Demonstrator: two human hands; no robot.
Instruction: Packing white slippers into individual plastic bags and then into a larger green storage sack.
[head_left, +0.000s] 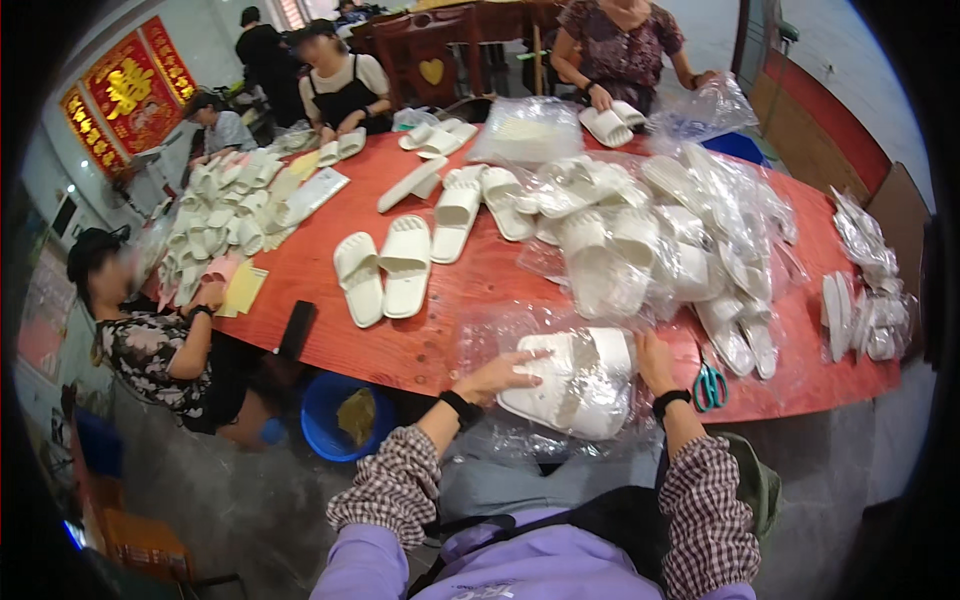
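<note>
A pair of white slippers [575, 385] lies in front of me at the table's near edge, partly inside a clear plastic bag [600, 415]. My left hand [502, 374] reaches in from the left, its fingers stretched out and touching the slippers' side. On the other side, my right hand [655, 362] is closed at the bag's edge beside the slippers; its fingertips are partly hidden. Teal-handled scissors [710, 387] lie just right of my right hand. Another white slipper pair [383, 270] rests unwrapped to the left, beyond my left hand.
A heap of bagged slippers [610, 250] covers the red table [400, 355] ahead. Flat plastic bags [527, 130] are stacked farther back. Loose slippers [215, 215] pile up at left, near a black box [296, 330]. A blue bucket [345, 440] stands below. Co-workers sit around the far and left sides.
</note>
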